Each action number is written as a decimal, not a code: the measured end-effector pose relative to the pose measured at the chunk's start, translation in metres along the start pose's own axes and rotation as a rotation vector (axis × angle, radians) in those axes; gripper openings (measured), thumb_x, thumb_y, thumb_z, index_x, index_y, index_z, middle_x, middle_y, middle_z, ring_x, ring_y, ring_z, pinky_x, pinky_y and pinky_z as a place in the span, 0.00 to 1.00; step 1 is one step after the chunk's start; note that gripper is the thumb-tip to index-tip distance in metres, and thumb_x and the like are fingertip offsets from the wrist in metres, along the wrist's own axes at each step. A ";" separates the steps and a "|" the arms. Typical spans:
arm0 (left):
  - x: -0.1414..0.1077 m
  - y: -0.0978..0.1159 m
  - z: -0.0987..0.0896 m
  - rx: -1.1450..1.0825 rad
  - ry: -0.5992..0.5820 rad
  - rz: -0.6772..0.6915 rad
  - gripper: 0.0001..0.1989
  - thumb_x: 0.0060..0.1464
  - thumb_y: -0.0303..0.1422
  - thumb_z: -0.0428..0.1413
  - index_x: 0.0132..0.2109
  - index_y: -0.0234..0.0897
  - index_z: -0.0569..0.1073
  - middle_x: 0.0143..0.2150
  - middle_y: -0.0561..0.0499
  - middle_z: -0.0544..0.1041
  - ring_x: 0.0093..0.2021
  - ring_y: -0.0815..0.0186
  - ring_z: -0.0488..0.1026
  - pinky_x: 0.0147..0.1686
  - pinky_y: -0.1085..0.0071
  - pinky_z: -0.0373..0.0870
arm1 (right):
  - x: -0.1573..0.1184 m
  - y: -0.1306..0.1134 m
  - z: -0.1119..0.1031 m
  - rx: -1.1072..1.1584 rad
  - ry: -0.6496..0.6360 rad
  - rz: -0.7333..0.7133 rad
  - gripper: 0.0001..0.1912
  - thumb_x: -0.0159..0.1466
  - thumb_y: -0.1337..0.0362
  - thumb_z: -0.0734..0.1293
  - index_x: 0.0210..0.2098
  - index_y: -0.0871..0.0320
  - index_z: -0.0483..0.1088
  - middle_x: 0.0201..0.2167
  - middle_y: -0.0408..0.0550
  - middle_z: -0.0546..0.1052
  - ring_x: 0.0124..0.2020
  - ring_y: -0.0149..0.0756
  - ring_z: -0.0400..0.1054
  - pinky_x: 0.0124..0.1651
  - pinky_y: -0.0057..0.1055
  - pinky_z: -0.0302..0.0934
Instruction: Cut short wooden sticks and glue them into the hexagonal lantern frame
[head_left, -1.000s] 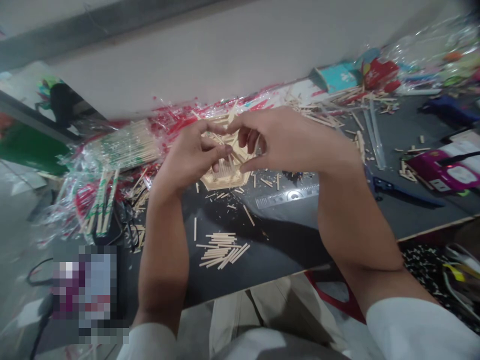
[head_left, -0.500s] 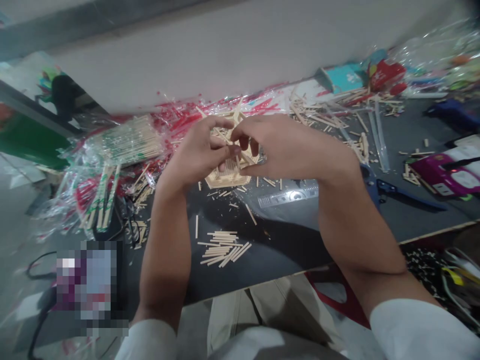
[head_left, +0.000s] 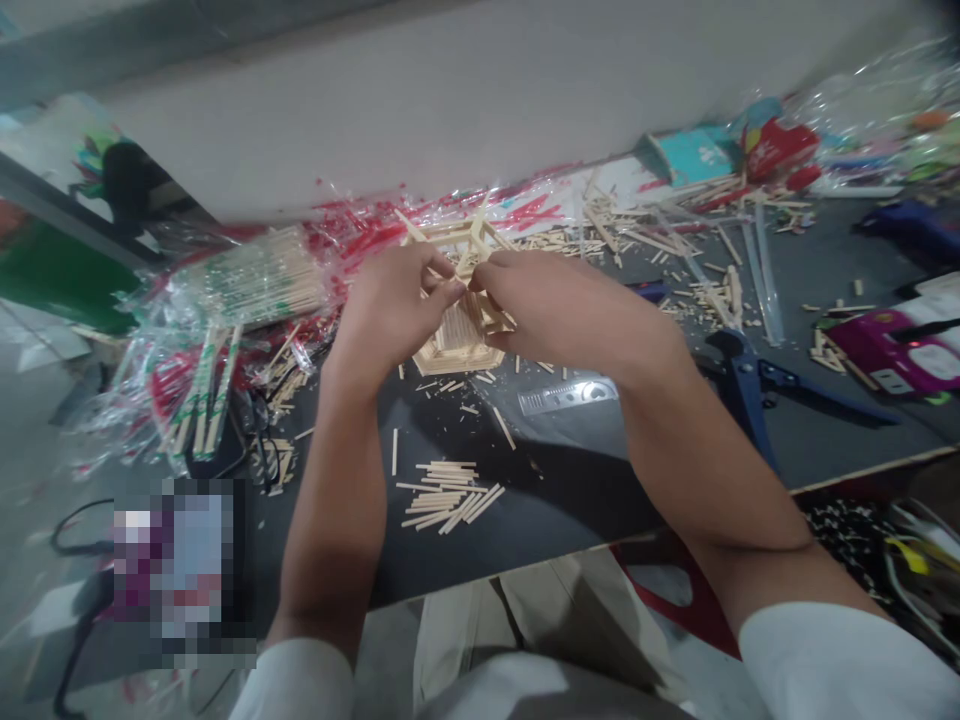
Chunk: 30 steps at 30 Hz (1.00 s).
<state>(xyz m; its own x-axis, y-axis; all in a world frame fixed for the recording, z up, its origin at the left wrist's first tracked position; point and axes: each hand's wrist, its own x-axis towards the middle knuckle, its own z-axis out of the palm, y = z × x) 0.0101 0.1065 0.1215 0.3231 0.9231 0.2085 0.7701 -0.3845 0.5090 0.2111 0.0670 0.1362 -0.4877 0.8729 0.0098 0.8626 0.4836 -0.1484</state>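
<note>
A many-sided wooden stick model (head_left: 459, 352) stands on the dark table, with pointed pieces rising at its back. Over its left part is my left hand (head_left: 394, 305), thumb and fingers pinched together near the model's middle. My right hand (head_left: 559, 305) comes in from the right, its fingers curled and closed close to the left fingertips. Whatever lies between the fingertips is too small and hidden to name. Nearer to me, short cut sticks (head_left: 448, 495) form a loose pile, with one stick (head_left: 394, 452) apart at its left.
Blue-handled cutters (head_left: 742, 385) and a clear ruler (head_left: 570, 395) lie at the right. Plastic-wrapped sticks (head_left: 251, 280) are at the left. A magenta device (head_left: 896, 350) sits far right, and stick scraps litter the table's back.
My right hand has shifted slightly left and down, and its fingertips are now closer to my left ones. More of the cutters and of the model's back shows.
</note>
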 end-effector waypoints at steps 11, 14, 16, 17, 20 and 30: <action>0.001 -0.003 0.002 0.018 -0.008 0.030 0.08 0.62 0.36 0.62 0.46 0.42 0.82 0.44 0.46 0.86 0.47 0.54 0.81 0.52 0.57 0.76 | 0.001 0.006 -0.004 0.004 -0.046 -0.022 0.13 0.69 0.62 0.73 0.50 0.60 0.81 0.44 0.57 0.81 0.49 0.50 0.76 0.49 0.39 0.62; 0.001 -0.004 0.002 0.004 -0.009 0.034 0.08 0.60 0.34 0.62 0.46 0.42 0.82 0.44 0.46 0.86 0.48 0.54 0.81 0.52 0.57 0.77 | 0.000 0.010 -0.004 0.015 -0.035 -0.009 0.15 0.69 0.61 0.73 0.52 0.60 0.80 0.46 0.57 0.82 0.49 0.50 0.75 0.50 0.40 0.61; 0.000 -0.005 0.001 0.005 0.001 0.035 0.09 0.59 0.33 0.63 0.47 0.42 0.82 0.44 0.47 0.85 0.48 0.54 0.81 0.52 0.58 0.76 | -0.002 0.012 -0.004 0.013 -0.005 0.018 0.16 0.69 0.60 0.73 0.53 0.61 0.79 0.47 0.58 0.81 0.50 0.51 0.75 0.49 0.40 0.61; 0.000 -0.005 0.001 0.006 0.006 0.038 0.09 0.59 0.32 0.63 0.47 0.42 0.82 0.44 0.47 0.85 0.49 0.55 0.80 0.52 0.59 0.76 | -0.002 0.013 -0.004 0.013 0.009 0.028 0.16 0.69 0.59 0.73 0.53 0.61 0.79 0.47 0.58 0.81 0.50 0.51 0.74 0.49 0.40 0.61; 0.000 -0.005 0.000 0.010 0.001 0.054 0.09 0.59 0.32 0.62 0.46 0.42 0.82 0.45 0.47 0.85 0.50 0.55 0.80 0.52 0.60 0.76 | -0.002 0.014 -0.005 0.024 0.015 0.019 0.17 0.69 0.58 0.73 0.53 0.60 0.79 0.47 0.58 0.81 0.51 0.52 0.74 0.50 0.40 0.61; -0.002 0.003 -0.004 0.068 -0.055 0.020 0.09 0.59 0.33 0.61 0.43 0.41 0.86 0.43 0.48 0.87 0.47 0.54 0.81 0.54 0.57 0.75 | 0.004 0.012 -0.006 0.091 -0.029 -0.032 0.17 0.70 0.54 0.73 0.53 0.56 0.81 0.44 0.56 0.82 0.51 0.51 0.74 0.48 0.39 0.61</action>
<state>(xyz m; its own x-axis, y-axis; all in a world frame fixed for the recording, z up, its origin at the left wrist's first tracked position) 0.0099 0.1037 0.1261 0.3669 0.9145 0.1707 0.7982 -0.4037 0.4472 0.2206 0.0763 0.1401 -0.5195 0.8543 -0.0128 0.8315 0.5021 -0.2378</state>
